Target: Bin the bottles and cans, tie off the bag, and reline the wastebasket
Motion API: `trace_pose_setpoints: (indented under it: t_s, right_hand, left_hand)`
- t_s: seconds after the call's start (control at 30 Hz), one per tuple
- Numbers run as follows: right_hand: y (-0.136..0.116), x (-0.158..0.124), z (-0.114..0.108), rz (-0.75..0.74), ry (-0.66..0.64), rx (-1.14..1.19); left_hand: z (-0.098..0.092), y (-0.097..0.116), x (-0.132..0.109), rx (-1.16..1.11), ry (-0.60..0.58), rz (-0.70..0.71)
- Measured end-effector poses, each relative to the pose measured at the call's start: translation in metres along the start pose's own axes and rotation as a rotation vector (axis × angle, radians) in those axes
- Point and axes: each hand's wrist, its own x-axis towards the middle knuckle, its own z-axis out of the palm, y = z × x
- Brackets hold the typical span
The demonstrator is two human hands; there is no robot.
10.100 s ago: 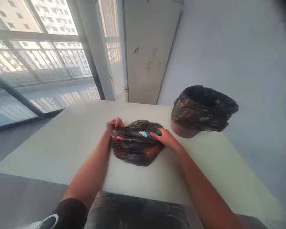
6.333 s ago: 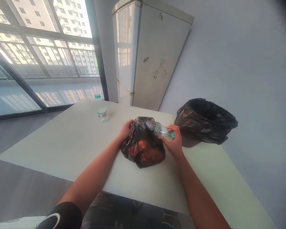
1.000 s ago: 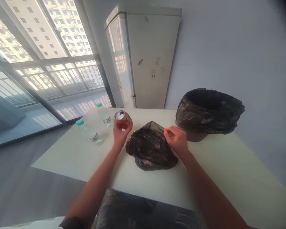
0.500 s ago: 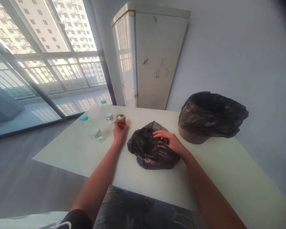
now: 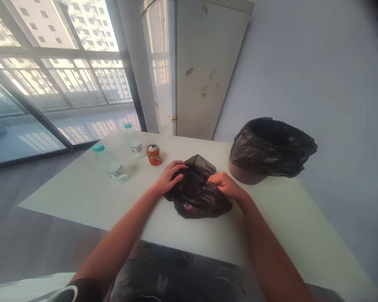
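Observation:
A crumpled black plastic bag (image 5: 201,197) lies on the white table in front of me, with something reddish showing faintly through its near side. My left hand (image 5: 170,178) rests at the bag's left edge, thumb apart from the fingers, which reach over the plastic. On the opposite side, my right hand (image 5: 227,184) is closed on the bag's right rim, its fingertips partly hidden. An orange drink can (image 5: 153,155) stands upright beyond my left hand, apart from it. What lies deeper inside the bag is hidden.
Two clear bottles with teal caps, the nearer bottle (image 5: 111,164) and the farther bottle (image 5: 134,140), stand on the left of the table (image 5: 66,188). A bin lined with a black bag (image 5: 267,153) stands at the right. Behind the table are a refrigerator (image 5: 204,63) and a wall.
My left hand has let go of the orange can and moved right to the bag's edge. My right hand has closed on the bag's rim. The view has shifted slightly.

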Motion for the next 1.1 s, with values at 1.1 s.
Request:
trace_pose_setpoints:
  t_s: [1.1]
  right_hand:
    - [0.005,0.015,0.024,0.154,0.216,0.365]
  left_hand:
    - [0.020,0.009,0.006,-0.028,-0.112,0.147]
